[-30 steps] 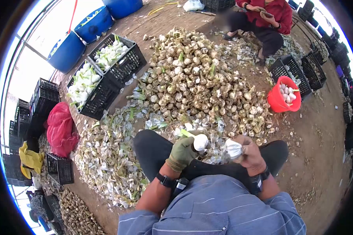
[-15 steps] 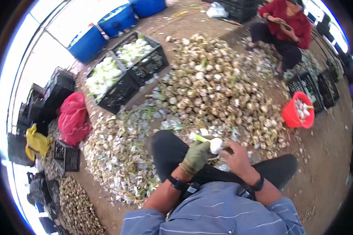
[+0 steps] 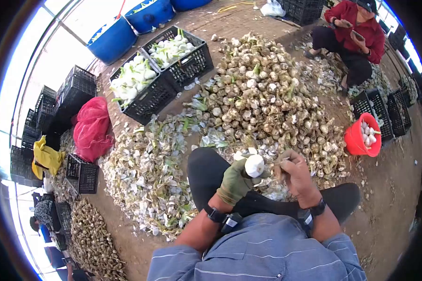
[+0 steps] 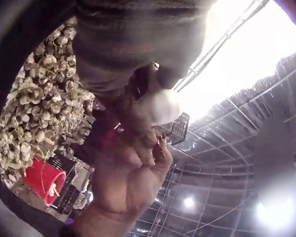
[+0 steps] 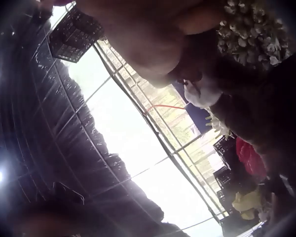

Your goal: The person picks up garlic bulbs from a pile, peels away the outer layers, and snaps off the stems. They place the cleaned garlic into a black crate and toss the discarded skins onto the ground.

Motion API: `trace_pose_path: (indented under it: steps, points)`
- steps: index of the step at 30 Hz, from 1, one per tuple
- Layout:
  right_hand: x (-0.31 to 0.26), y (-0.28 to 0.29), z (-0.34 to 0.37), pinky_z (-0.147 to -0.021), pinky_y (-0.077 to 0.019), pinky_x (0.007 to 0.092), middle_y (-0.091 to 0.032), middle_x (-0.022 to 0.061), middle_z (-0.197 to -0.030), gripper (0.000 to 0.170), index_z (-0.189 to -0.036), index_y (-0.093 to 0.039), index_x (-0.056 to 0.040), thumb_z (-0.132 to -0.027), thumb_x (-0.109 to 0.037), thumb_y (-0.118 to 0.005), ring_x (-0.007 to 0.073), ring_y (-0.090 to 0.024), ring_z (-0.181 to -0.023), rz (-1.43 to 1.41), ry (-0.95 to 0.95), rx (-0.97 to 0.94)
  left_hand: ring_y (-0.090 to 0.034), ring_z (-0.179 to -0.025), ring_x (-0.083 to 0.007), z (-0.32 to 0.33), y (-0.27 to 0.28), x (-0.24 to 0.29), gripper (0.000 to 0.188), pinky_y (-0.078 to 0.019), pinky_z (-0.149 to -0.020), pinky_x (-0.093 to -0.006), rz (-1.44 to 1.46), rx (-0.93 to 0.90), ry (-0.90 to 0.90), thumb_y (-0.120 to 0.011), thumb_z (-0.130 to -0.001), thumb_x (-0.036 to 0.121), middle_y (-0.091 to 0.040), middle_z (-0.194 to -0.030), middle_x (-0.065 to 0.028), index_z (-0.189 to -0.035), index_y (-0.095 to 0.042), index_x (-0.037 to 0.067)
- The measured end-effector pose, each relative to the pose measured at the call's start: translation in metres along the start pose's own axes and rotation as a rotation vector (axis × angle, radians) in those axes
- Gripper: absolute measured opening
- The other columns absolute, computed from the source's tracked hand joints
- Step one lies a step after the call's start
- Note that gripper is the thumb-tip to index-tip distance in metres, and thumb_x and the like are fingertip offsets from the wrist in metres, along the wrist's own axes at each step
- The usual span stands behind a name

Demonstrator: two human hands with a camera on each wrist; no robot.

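A white garlic bulb (image 3: 254, 165) is in my gloved left hand (image 3: 237, 181), which grips it above my lap with the round side facing up. The glove partly covers its stalk side. To its right, my bare right hand (image 3: 299, 180) has thumb and fingers bent toward each other, a small gap from the bulb in the head view. Something brownish shows at those fingertips; I cannot tell whether they pinch it. In the left wrist view the bulb (image 4: 164, 106) looks blurred, with the right hand's fingers (image 4: 147, 148) close below it. Beyond both hands rises a heap of unpeeled garlic (image 3: 267, 93).
Peeled skins (image 3: 145, 182) cover the floor at left. Black crates (image 3: 147, 100) of white garlic stand behind them, near blue tubs (image 3: 112, 42). A red bucket (image 3: 354, 139) holding bulbs sits at right. A person in red (image 3: 361, 33) sits at the back right.
My right hand held a ribbed white piece, then came to the bulb, and is now apart from it on the right. The bulb in my left hand has turned, its stalk no longer pointing left.
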State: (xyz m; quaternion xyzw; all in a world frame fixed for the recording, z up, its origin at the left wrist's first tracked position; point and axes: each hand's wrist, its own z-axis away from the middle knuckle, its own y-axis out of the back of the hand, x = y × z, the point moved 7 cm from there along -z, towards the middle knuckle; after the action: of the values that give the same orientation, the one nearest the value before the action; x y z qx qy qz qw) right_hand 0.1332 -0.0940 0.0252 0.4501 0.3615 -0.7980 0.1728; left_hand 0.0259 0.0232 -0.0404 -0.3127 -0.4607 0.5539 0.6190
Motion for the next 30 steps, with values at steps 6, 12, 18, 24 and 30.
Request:
trace_pose_path:
  steps: [6, 12, 18, 24, 30]
  points:
    - [-0.012, -0.001, -0.003, -0.073, -0.0518, 0.0325, -0.067, 0.0133, -0.094, 0.019, -0.108, -0.061, -0.0008, -0.089, -0.005, -0.062, 0.0205, -0.064, -0.081, 0.870, 0.410, 0.161, -0.071, -0.094, -0.0312, 0.003, 0.010, 0.010, 0.042, -0.0602, -0.061, -0.0328, 0.089, -0.033, 0.024, -0.046, -0.102, 0.033, -0.069, -0.112, -0.0139, -0.128, -0.058, 0.002]
    - [-0.025, -0.059, 0.008, -0.075, -0.0499, 0.0372, -0.064, 0.0125, -0.092, 0.029, -0.105, -0.066, -0.0027, -0.077, -0.007, -0.074, 0.0271, -0.063, -0.084, 1.028, 0.603, -0.046, -0.067, -0.106, -0.0231, -0.001, 0.018, -0.001, 0.041, -0.0569, -0.089, -0.0354, -0.019, -0.042, -0.028, -0.050, -0.101, 0.033, -0.067, -0.119, -0.0100, -0.131, -0.055, 0.006]
    - [-0.009, -0.061, 0.007, -0.078, -0.0497, 0.0399, -0.064, 0.0156, -0.090, 0.009, -0.092, -0.064, 0.0011, -0.085, -0.001, -0.069, 0.0329, -0.062, -0.082, 1.063, 0.846, -0.154, -0.069, -0.072, -0.0164, 0.013, 0.011, 0.007, 0.032, -0.0551, -0.054, -0.0275, -0.200, -0.012, -0.063, -0.054, -0.101, 0.033, -0.070, -0.095, -0.0049, -0.112, -0.066, 0.006]
    - [0.013, -0.047, -0.013, -0.075, -0.0471, 0.0317, -0.056, 0.0115, -0.088, 0.007, -0.097, -0.057, 0.0029, -0.091, 0.000, -0.059, 0.0218, -0.054, -0.079, 1.060, 0.652, -0.051, -0.063, -0.056, -0.0163, 0.024, 0.004, 0.013, 0.029, -0.0499, -0.045, -0.0281, -0.070, 0.101, -0.141, -0.058, -0.097, 0.035, -0.066, -0.077, -0.0039, -0.099, -0.066, 0.007]
    - [0.030, -0.014, -0.039, -0.089, -0.0475, 0.0348, -0.059, 0.0106, -0.111, 0.032, -0.122, -0.054, 0.0054, -0.106, -0.022, -0.048, 0.0214, -0.058, -0.095, 0.290, 0.479, 0.363, -0.067, -0.090, -0.0190, 0.006, 0.008, 0.011, 0.035, -0.0588, -0.073, -0.0330, -0.362, 0.171, -0.368, -0.064, -0.097, 0.026, -0.066, -0.107, -0.0073, -0.125, -0.058, 0.006]
